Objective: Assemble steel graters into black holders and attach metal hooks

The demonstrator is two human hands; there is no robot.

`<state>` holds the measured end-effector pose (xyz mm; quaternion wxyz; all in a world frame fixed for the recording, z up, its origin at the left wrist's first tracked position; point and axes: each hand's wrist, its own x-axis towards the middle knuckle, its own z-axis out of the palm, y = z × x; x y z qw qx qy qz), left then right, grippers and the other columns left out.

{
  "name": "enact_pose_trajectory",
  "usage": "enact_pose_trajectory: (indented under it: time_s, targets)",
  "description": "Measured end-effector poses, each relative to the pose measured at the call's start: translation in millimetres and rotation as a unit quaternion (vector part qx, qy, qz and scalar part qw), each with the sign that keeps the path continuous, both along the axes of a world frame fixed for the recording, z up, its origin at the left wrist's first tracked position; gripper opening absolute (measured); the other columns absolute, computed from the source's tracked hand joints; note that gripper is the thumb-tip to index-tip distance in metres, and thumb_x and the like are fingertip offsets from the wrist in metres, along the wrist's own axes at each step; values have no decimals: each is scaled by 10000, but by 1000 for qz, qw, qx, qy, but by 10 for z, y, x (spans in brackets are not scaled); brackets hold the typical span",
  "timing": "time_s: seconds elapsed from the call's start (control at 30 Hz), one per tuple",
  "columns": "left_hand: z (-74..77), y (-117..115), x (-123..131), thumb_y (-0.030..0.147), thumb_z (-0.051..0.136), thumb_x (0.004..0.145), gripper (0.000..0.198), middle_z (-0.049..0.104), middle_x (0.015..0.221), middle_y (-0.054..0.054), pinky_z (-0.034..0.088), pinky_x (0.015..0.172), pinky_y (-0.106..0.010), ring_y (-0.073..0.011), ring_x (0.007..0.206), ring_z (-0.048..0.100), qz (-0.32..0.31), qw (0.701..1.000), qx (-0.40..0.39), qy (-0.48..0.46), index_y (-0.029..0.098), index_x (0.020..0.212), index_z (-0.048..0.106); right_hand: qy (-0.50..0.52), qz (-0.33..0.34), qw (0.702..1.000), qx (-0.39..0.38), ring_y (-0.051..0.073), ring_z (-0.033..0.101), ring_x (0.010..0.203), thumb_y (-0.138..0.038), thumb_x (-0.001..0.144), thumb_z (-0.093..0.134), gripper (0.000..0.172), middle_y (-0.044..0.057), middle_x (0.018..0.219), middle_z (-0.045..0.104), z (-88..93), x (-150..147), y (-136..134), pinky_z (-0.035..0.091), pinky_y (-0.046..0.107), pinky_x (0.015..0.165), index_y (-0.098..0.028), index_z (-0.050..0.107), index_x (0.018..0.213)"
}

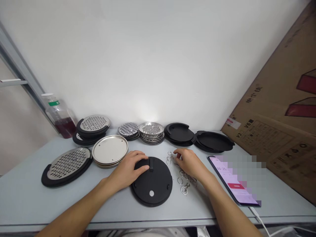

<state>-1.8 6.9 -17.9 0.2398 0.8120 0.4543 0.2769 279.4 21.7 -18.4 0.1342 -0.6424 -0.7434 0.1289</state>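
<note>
A round black disc [154, 184] with a small tab at its top and a white dot near its front lies on the grey table [24, 194] before me. My left hand [130, 168] rests on the disc's upper left edge, fingers curled over it. My right hand [189, 162] lies to the disc's right, over a scatter of small metal rings [184, 185], fingertips touching the rings at the far end [169, 158]. Whether it holds a ring is hidden.
Stacks along the back: assembled black-and-perforated graters [92, 126], plain steel plates [110, 150], perforated steel discs [151, 131], black lids [213, 141]. One assembled grater [67, 165] lies at left. A bottle [60, 115] stands far left. A phone [233, 181] lies right; a cardboard box [283, 115] leans beside it.
</note>
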Motion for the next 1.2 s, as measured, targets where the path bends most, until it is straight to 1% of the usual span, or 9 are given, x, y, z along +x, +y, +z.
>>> enact_pose_trajectory:
  time_s: [0.17,0.3,0.47,0.57,0.7,0.83,0.97,1.1,1.2]
  targets:
    - [-5,4,47,325,622,913,199,660,1174,-55,453,1017,-398,-240,1112,595,1,1000,30,1,252,1075,711,-14,-8,1000,-12,253,657,942,-126,811,561,343,103,973,734,-25,-103,-4,412,287,752,-175,694,1123]
    - [-11,12,149,275,627,913,167,690,1110,-51,466,986,-375,-233,1078,601,-20,998,57,6,243,1041,728,-27,-26,999,-23,240,663,857,-77,750,565,355,114,952,730,-66,-150,10,392,277,690,-168,699,1065]
    - [96,109,370,261,621,918,165,723,1061,-45,459,972,-347,-224,1055,608,-64,994,68,48,219,1025,739,-28,-29,999,-30,220,660,798,-95,732,593,281,113,919,728,-92,-152,22,376,259,643,-161,701,982]
    - [140,269,569,262,611,913,183,742,1045,-59,455,971,-355,-235,1037,634,-50,993,51,95,195,1007,754,-29,-32,999,-28,219,658,779,-86,723,592,261,116,904,730,-82,-157,17,367,257,626,-153,708,947]
    - [111,482,864,280,667,848,174,770,961,-78,506,856,-335,-244,918,692,-46,990,16,129,190,949,776,-29,-36,999,-13,228,663,782,-79,737,575,226,118,867,736,-69,-153,15,367,263,631,-148,729,887]
    - [80,553,1072,260,735,768,133,783,866,-54,522,755,-288,-223,825,714,-37,987,-25,155,210,882,779,-26,-40,999,14,253,675,842,-82,759,573,233,138,903,742,-58,-137,18,385,277,669,-140,747,902]
    - [100,552,1147,230,752,732,139,779,852,-60,519,762,-295,-230,824,714,-25,984,-50,169,206,867,776,-15,-49,998,44,257,679,890,-84,799,556,251,145,965,733,-37,-141,5,406,282,711,-144,751,943]
    - [113,588,1158,211,764,706,135,772,801,-39,514,737,-271,-212,791,712,-25,983,-76,165,210,840,773,0,-44,997,66,243,678,881,-73,819,539,264,129,963,731,-16,-153,-14,416,280,729,-155,758,943]
    - [80,643,1145,212,782,683,129,768,774,-15,505,693,-238,-191,766,708,-36,983,-96,150,215,811,770,14,-36,996,79,234,676,859,-78,825,541,256,111,930,731,-4,-154,-22,422,281,731,-157,758,934]
